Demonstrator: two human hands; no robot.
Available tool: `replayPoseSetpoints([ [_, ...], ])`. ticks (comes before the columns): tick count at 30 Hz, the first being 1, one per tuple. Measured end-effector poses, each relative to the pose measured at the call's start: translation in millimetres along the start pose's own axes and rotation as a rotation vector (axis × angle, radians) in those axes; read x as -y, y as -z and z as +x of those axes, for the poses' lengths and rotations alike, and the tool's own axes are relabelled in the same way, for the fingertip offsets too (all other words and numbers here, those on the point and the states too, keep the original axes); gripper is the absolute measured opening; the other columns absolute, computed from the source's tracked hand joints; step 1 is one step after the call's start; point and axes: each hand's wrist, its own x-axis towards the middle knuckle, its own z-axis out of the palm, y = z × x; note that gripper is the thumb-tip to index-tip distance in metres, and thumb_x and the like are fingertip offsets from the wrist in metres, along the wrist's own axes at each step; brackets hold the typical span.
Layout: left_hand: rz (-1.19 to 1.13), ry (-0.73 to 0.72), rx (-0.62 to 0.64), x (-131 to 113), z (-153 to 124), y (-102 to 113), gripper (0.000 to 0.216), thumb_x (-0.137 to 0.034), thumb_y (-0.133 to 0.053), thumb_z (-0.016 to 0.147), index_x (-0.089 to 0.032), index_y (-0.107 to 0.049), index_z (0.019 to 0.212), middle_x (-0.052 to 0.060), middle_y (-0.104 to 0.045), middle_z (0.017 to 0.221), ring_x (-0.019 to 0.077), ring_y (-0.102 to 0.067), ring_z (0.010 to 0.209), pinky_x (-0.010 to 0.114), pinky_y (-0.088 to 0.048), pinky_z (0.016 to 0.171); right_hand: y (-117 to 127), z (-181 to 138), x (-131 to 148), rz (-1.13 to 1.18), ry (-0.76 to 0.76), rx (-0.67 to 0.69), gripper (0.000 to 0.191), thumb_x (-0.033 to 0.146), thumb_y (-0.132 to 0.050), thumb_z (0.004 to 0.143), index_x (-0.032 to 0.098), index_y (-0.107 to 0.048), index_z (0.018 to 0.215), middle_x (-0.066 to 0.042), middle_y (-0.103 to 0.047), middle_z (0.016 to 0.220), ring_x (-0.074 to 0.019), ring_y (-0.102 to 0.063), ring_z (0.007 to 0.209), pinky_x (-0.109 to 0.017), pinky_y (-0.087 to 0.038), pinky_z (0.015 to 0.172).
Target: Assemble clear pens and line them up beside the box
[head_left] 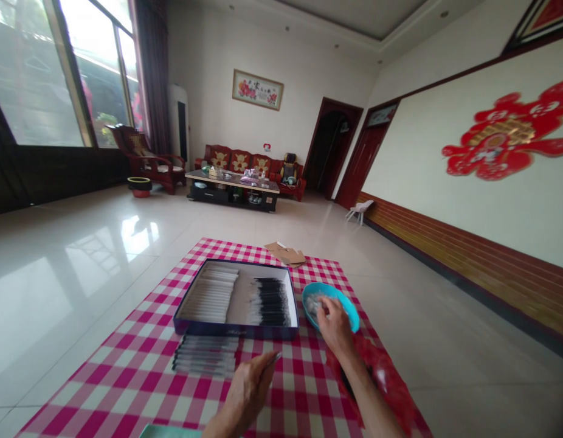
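My right hand [335, 326] reaches into a shallow teal plastic bowl [348, 304], its fingers among small pale pieces [312, 304]. I cannot tell whether those fingers grip anything. My left hand [250, 389] hovers over the pink-and-white checked cloth [140, 365], with a small grey item [276, 358] at its fingertips. Left of that hand, a neat row of pens [205, 354] lies on the cloth against the front of an open dark blue box [236, 328]. Inside the box, pale pens [214, 295] fill the left half, and black-topped pens [271, 302] fill the right.
A crumpled red plastic bag [375, 380] lies right of my right forearm. A flattened cardboard piece [285, 253] sits at the cloth's far edge, and a teal object [167, 432] at its near edge. Glossy floor tiles surround the cloth.
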Motion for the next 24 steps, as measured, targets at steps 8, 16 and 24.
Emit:
replayPoseSetpoints([
  [8, -0.085, -0.002, 0.005, -16, -1, 0, 0.032, -0.028, -0.041, 0.092, -0.019, -0.066, 0.111, 0.004, -0.073, 0.077, 0.0130, -0.065, 0.061, 0.018, -0.047, 0.059, -35, -110, 38, 1.047, -0.572, 0.011, 0.037, 0.041, -0.076, 0.065, 0.020, -0.065, 0.094, -0.004, -0.070, 0.092, -0.0189, -0.065, 0.078, -0.029, -0.052, 0.067],
  [16, -0.109, 0.032, 0.089, -20, -5, -1, 0.033, -0.028, -0.040, 0.092, -0.023, -0.065, 0.113, 0.004, -0.074, 0.086, 0.0142, -0.066, 0.065, 0.019, -0.046, 0.059, -43, -129, 35, 1.135, -0.647, 0.057, 0.033, 0.041, -0.079, 0.062, 0.023, -0.069, 0.088, -0.001, -0.069, 0.087, -0.0176, -0.064, 0.079, -0.026, -0.052, 0.067],
  [24, 0.031, 0.105, 0.163, -25, 1, 7, 0.027, -0.023, -0.041, 0.087, -0.016, -0.065, 0.076, 0.001, -0.062, 0.058, 0.0114, -0.054, 0.050, 0.020, -0.032, 0.049, -44, -134, 30, 0.979, -0.550, 0.148, 0.031, 0.042, -0.076, 0.067, 0.019, -0.068, 0.086, -0.003, -0.070, 0.087, -0.0162, -0.063, 0.077, -0.024, -0.049, 0.067],
])
